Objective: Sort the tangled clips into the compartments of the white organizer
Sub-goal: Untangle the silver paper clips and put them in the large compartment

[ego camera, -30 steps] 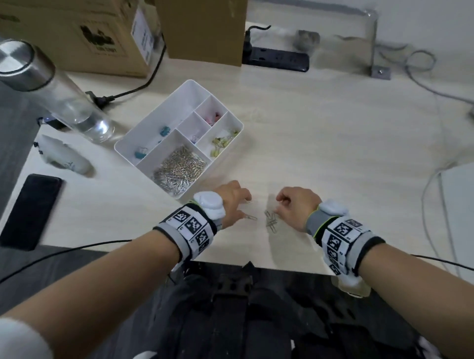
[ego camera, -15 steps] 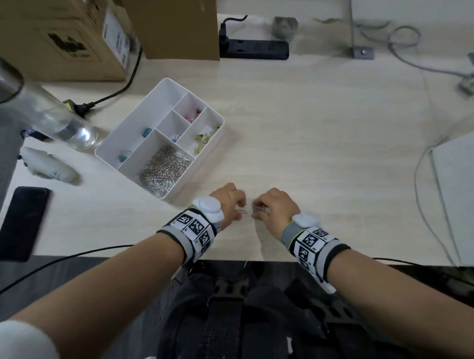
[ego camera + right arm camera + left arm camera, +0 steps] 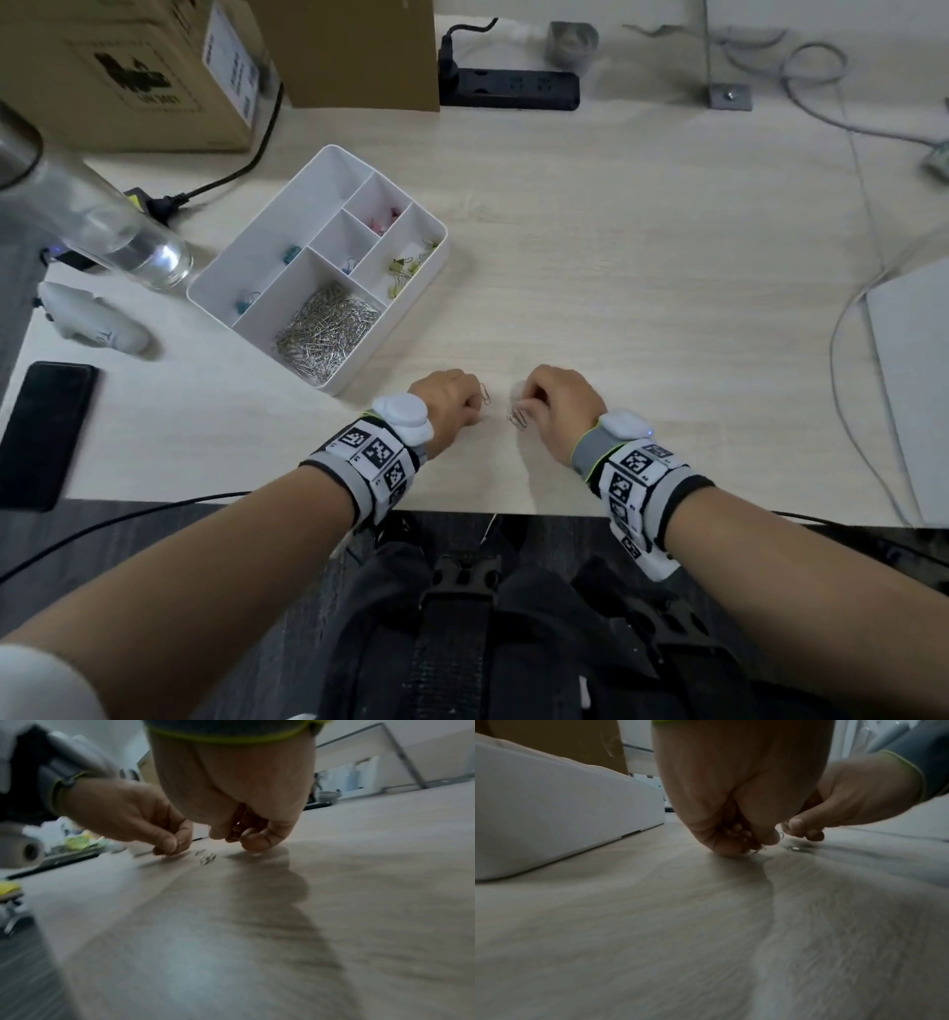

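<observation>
The white organizer [image 3: 418, 280] stands left of centre; its big front compartment holds a heap of silver paper clips [image 3: 328, 329], and other compartments hold yellow [image 3: 405, 270], pink [image 3: 382, 221] and blue binder clips [image 3: 291, 253]. My left hand [image 3: 475, 406] rests near the table's front edge and pinches one silver paper clip [image 3: 484, 394] between thumb and forefinger [image 3: 168, 841]. A short gap to its right, my right hand [image 3: 524, 406] has its fingers curled, with a glint of metal [image 3: 236, 830] pinched between them. A small tangle of clips [image 3: 518, 417] [image 3: 207, 858] lies on the table between the hands.
Cardboard boxes [image 3: 128, 72] and a black power strip [image 3: 508, 90] line the back. A clear bottle [image 3: 102, 221], a white device [image 3: 97, 321] and a black phone [image 3: 43, 431] sit left of the organizer. Cables [image 3: 847, 360] and a grey slab [image 3: 919, 390] lie at right.
Half a second ago the hands were pressed together over the clips. They have drawn apart, and the left hand has come away with a single clip.
</observation>
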The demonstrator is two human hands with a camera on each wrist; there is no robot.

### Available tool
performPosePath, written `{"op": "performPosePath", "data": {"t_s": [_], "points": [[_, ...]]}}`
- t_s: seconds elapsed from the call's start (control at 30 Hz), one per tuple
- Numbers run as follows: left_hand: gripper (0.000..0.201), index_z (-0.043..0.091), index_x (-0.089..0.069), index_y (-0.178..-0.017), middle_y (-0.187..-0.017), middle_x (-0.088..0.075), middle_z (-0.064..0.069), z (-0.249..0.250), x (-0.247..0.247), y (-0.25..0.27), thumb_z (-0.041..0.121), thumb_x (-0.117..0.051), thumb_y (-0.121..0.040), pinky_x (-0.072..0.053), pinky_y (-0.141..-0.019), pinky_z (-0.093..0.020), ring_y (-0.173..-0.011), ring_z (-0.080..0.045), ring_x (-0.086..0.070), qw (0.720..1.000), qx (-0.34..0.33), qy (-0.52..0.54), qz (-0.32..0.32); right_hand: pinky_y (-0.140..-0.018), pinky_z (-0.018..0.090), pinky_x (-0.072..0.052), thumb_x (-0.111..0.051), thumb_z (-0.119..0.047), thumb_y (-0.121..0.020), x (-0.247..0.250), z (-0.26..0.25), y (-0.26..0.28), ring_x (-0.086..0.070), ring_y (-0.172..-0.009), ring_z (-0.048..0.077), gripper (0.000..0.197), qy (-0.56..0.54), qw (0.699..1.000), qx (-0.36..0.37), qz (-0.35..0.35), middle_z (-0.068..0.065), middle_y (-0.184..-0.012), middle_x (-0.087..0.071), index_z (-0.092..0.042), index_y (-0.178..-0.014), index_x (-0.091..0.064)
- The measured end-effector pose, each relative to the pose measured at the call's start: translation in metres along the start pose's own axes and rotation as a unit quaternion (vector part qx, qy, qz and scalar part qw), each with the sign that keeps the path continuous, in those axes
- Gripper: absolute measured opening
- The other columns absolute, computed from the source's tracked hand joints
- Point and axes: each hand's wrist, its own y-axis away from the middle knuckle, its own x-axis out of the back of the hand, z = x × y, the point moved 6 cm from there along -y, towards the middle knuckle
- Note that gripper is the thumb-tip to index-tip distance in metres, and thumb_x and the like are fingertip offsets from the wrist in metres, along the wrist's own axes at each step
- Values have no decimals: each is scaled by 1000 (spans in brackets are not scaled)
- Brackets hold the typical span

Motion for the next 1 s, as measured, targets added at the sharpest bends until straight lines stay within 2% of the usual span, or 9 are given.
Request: {"op": "performPosePath", "data": {"t_s": [0.1,0.2,0.27,0.37,0.43,0.6,0.7,0.83,1.0], "points": [[14,24,-52,-78,-84,-61,4,-8,14,4,22,-63,-87,-48,-71,-33,-77,-19,-58,995,2,78,68,-66,29,-40,-62,-20,-86,16,10,3,-51,-74,16,6,-24,999,-21,31,-8,-76,-57,-17,-88,-58],[12,25,-56,-79,-79,-63,6,-11,20,5,20,-65,-85,-52,-69,-33,-72,-14,-60,992,-1,86,96,-71,29,-46,-64,-20,-86,15,11,10,-53,-73,13,16,-21,999,-36,-1,-12,-74,-57,-20,-101,-59],[7,23,-61,-93,-86,-63,4,-8,19,2,19,-63,-87,-52,-75,-35,-81,-19,-63,995,3,57,78,-73,28,-48,-65,-23,-85,8,8,16,-55,-75,13,23,-14,999,-44,-22,-10,-77,-60,-20,-107,-59],[34,20,-51,-125,-109,-63,-5,0,14,-5,20,-58,-91,-49,-85,-37,-98,-26,-60,999,-4,-30,18,-78,31,-50,-66,-31,-84,-5,1,17,-61,-86,21,33,18,997,-58,-49,-1,-92,-68,-20,-114,-58],[39,21,-45,-132,-120,-59,-8,7,13,-10,21,-54,-93,-48,-87,-39,-104,-29,-58,995,-37,-90,-4,-81,34,-50,-66,-36,-83,-12,-1,15,-61,-97,27,36,46,995,-74,-56,5,-104,-67,-20,-114,-57],[29,24,-48,-123,-116,-57,-9,11,11,-24,21,-51,-94,-47,-84,-41,-101,-31,-55,975,-63,-206,-55,-76,27,-38,-57,-29,-90,-19,0,9,-56,-103,27,19,50,996,-60,-41,8,-108,-59,-18,-105,-63],[17,19,-52,-110,-112,-57,-8,13,9,-27,20,-50,-93,-45,-78,-38,-96,-30,-54,969,-76,-227,-57,-76,26,-32,-54,-26,-92,-26,2,7,-50,-106,27,18,68,995,-52,-44,8,-109,-55,-17,-105,-62],[16,12,-53,-108,-113,-55,-9,11,4,-26,18,-49,-95,-47,-80,-40,-98,-30,-55,963,-66,-256,-51,-68,29,-26,-50,-16,-93,-30,-2,10,-45,-104,27,13,121,992,-28,-15,10,-112,-51,-13,-104,-58],[14,7,-52,-106,-115,-52,-13,6,6,-22,14,-49,-95,-45,-82,-39,-97,-31,-54,980,-37,-186,-65,-68,29,-26,-50,-15,-93,-25,-2,12,-47,-97,29,8,86,996,-16,-28,11,-102,-56,-10,-96,-55]]}}
